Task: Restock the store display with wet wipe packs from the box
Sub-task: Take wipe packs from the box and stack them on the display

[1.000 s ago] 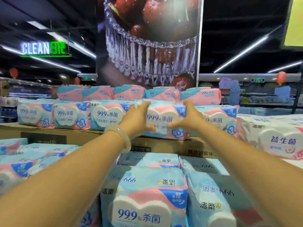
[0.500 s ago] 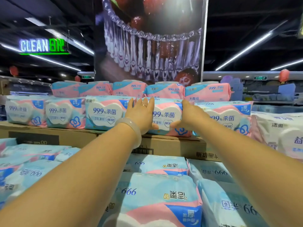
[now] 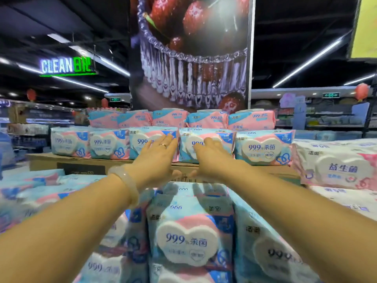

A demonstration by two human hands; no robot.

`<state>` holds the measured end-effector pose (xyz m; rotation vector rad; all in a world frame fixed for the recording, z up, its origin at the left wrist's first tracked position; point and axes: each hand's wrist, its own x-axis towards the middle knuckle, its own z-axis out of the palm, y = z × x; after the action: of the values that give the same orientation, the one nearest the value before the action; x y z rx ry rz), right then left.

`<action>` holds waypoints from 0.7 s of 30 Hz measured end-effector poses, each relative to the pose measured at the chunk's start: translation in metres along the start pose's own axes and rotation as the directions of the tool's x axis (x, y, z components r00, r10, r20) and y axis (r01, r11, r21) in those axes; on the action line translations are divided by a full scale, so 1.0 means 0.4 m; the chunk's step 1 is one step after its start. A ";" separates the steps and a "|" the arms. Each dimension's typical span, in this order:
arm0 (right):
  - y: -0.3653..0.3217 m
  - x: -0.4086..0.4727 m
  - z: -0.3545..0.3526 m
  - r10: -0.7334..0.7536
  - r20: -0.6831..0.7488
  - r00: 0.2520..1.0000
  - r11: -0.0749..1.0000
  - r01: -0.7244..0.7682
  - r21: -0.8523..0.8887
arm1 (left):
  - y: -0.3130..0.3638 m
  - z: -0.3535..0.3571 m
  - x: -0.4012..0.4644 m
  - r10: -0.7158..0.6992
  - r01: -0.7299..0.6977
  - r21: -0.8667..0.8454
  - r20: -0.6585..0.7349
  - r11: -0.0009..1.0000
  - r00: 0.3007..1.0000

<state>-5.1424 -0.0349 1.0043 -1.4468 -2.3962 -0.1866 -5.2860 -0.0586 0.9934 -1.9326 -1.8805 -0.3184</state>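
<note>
A pink and blue wet wipe pack [image 3: 222,139] stands upright in the front row on a cardboard box [image 3: 81,163], between its neighbours. My right hand [image 3: 212,158] lies in front of it with straight fingers against its face. My left hand [image 3: 157,160], with a ring and a pale bangle at the wrist, is spread flat over the pack to the left [image 3: 140,140]. Neither hand grips anything. Several more packs [image 3: 191,227] lie stacked below my arms.
A second row of pink packs [image 3: 208,119] stands behind the front row, below a tall fruit poster [image 3: 191,52]. White packs [image 3: 336,166] are piled at the right. More blue packs [image 3: 30,186] lie at the left. Store shelves run in the background.
Both hands set the pack down into the row, let go of its sides and now lie flat in front of the packs, drawn slightly back.
</note>
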 end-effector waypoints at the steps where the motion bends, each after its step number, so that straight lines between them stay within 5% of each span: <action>1: -0.042 -0.025 0.008 -0.062 0.011 0.998 0.998 0.062 0.010 | -0.012 -0.016 -0.041 0.008 -0.009 0.031 0.009 0.999 1.000; 7: -0.303 -0.163 0.101 -0.378 0.026 0.925 0.921 0.374 0.107 | -0.118 -0.054 -0.333 -0.097 0.082 0.103 0.155 0.991 0.983; 13: -0.494 -0.331 0.319 -0.487 0.210 0.848 0.866 0.438 0.242 | -0.214 0.069 -0.671 -0.334 0.334 0.055 0.313 0.941 0.889; 21: -0.600 -0.578 0.675 -0.480 0.629 0.611 0.871 0.419 0.258 | -0.202 0.448 -1.104 -0.462 0.541 0.115 0.683 0.833 0.565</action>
<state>-5.3126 -0.2658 0.6853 -0.9106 -3.2949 0.4155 -5.4141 -0.3728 0.6493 -1.6365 -2.9834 0.2051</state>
